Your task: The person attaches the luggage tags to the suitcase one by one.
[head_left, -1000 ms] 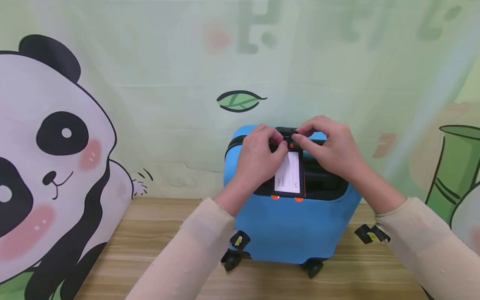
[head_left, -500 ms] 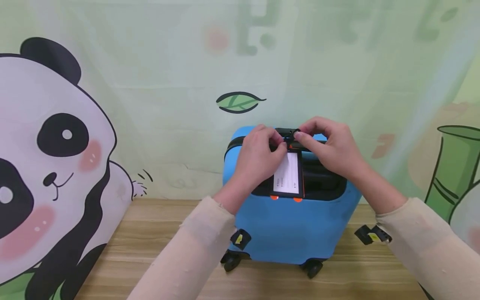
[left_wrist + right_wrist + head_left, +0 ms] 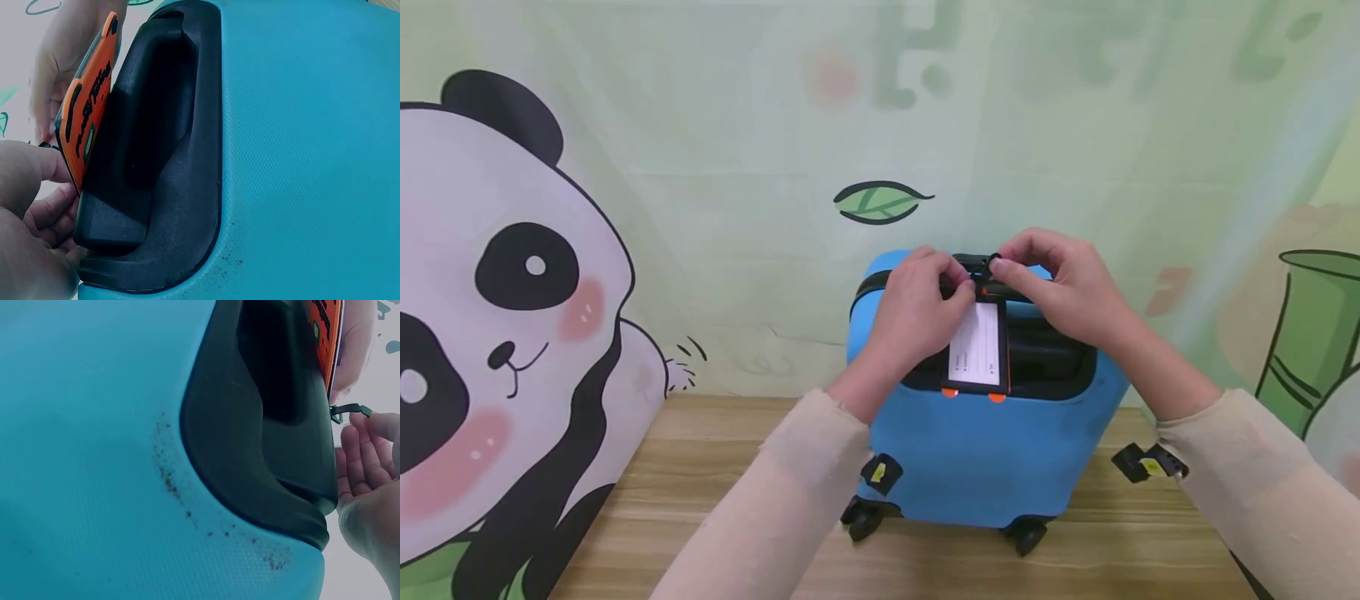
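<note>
A blue suitcase stands upright, its black carry handle on top. Against the handle leans a luggage tag with a white card on one face; its orange back shows in the left wrist view. My left hand pinches at the tag's upper end, where the fingertips partly cover the strap. Between thumb and forefinger, my right hand holds the end of the black strap. In the right wrist view the strap runs from the handle's side to those fingertips.
Black caster wheels rest on the wood-grain surface. Close behind the suitcase hangs a pale green printed cloth with a panda drawing. Dark specks mark the suitcase shell near the handle recess.
My right hand has shifted slightly right and up with the strap end, and more of the strap shows between the hands. The left hand and the suitcase stay nearly in place.
</note>
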A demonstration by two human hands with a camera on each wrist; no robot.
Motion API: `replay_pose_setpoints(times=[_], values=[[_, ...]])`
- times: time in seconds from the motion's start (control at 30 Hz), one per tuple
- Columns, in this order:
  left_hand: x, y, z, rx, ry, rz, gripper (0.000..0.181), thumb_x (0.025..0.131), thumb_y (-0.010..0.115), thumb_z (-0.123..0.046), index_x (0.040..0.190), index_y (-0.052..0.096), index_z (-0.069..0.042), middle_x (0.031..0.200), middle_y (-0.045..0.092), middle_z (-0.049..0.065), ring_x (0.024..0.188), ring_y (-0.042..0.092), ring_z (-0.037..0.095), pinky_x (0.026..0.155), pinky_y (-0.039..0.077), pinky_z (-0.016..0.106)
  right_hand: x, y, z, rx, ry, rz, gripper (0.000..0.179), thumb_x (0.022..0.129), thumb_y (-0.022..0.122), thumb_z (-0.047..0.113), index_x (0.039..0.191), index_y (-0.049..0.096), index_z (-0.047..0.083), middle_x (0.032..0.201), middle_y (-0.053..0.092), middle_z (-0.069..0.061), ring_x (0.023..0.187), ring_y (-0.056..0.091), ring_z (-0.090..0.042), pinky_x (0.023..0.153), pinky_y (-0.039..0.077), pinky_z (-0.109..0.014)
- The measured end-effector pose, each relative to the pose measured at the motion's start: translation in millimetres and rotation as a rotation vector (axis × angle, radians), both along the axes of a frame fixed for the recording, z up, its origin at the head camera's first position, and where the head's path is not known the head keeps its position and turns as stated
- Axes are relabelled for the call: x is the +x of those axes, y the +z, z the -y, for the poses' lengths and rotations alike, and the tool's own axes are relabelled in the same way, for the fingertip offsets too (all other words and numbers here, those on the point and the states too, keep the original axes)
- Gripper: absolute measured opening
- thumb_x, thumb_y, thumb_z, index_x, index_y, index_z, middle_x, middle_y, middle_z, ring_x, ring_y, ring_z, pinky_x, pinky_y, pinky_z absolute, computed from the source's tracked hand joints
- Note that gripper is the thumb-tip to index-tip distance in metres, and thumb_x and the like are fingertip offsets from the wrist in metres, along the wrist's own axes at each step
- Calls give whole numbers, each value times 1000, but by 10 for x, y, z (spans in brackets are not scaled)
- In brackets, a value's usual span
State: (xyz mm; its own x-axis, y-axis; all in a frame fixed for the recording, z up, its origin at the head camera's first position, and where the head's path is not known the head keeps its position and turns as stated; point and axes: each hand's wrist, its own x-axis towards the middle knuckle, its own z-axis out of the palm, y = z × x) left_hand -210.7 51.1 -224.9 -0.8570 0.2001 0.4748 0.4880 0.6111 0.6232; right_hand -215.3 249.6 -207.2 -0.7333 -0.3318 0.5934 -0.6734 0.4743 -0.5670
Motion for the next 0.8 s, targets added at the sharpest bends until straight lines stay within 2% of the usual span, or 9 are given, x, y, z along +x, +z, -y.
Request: replay_pose_setpoints(times=[0.13, 0.47, 0.8], values=[[5, 15, -14, -9, 5, 13, 15, 105, 69, -21, 104, 75, -7, 108, 63, 6, 101, 58, 19, 82, 54, 31, 7, 12, -10, -22, 6, 21, 11, 105, 67, 6, 106, 71, -4, 96, 71, 2, 97, 64, -15, 92, 50, -23], [-6, -35, 7, -11, 8, -25, 18, 105, 70, -23, 107, 77, -7, 109, 65, 6, 103, 58, 19, 86, 54, 32, -18, 6, -12, -58, -2, 95, 17, 107, 66, 11, 111, 70, -4, 100, 71, 0, 88, 68, -15, 84, 55, -18], [-9, -17, 29, -43, -3, -19, 18, 104, 71, -23, 108, 78, -6, 110, 65, 7, 105, 58, 20, 88, 54, 34, -75, -7, -15, -78, -9, 140, 22, 108, 66, 18, 113, 70, -4, 97, 73, 2, 90, 70, -16, 85, 56, -19]])
